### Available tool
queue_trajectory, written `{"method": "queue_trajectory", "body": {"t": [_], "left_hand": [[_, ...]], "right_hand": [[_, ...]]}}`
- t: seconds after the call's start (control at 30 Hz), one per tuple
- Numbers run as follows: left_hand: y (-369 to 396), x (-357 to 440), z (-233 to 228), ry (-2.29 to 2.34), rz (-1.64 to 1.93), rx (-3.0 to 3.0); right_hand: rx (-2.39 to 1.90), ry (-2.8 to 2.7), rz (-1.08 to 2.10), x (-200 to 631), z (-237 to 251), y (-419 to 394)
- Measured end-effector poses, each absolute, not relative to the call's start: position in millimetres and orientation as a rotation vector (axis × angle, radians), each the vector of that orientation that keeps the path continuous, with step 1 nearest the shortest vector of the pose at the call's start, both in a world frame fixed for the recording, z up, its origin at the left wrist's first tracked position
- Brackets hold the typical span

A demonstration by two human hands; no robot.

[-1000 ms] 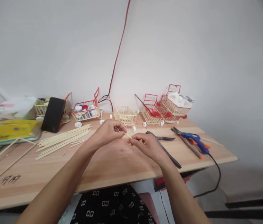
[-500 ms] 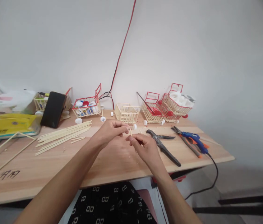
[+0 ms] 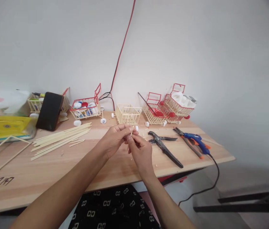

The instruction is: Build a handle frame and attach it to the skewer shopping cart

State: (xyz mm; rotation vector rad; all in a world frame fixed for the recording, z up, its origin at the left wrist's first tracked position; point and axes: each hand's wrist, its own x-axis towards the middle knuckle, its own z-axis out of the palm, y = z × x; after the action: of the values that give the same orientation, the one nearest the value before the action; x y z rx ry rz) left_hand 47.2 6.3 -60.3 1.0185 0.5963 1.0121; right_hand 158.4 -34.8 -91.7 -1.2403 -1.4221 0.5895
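Note:
My right hand [image 3: 140,152] is closed in a pinch round a short thin wooden stick [image 3: 131,134]. My left hand [image 3: 115,138] meets it, thumb and fingertips pressed together at the stick's upper end; the rest of the stick is hidden by fingers. Just behind the hands a small basket-like frame of pale sticks [image 3: 127,116] stands on the table. A white wheel [image 3: 136,128] shows right beyond the fingertips.
Wooden sticks [image 3: 63,140] lie left, near a phone [image 3: 50,111]. Cutting pliers [image 3: 165,148], other pliers [image 3: 191,146] and a blue glue gun [image 3: 198,141] lie right. Small stick carts [image 3: 86,109] line the wall, one holding bottle caps. The table's front edge [image 3: 110,187] is close.
My right hand has moved in toward my left, so the fingers of both now meet round the stick. The whole view has shifted slightly.

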Motion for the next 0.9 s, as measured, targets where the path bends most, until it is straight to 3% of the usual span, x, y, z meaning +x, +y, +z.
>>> {"method": "queue_trajectory", "body": {"t": [0.4, 0.57, 0.8, 0.9], "left_hand": [[5, 52, -65, 0.699, 1.026, 1.017], [10, 49, -68, 0.726, 1.091, 1.012], [13, 51, -71, 0.821, 1.064, 1.098], [13, 55, -74, 0.856, 1.052, 1.158]], "right_hand": [[-1.214, -1.513, 0.688, 159, -97, -33], [-1.280, -1.700, 0.518, 198, -96, -48], [-1.697, -1.695, 0.130, 311, -96, -66], [-1.945, -1.780, 0.108, 333, -101, -62]]}}
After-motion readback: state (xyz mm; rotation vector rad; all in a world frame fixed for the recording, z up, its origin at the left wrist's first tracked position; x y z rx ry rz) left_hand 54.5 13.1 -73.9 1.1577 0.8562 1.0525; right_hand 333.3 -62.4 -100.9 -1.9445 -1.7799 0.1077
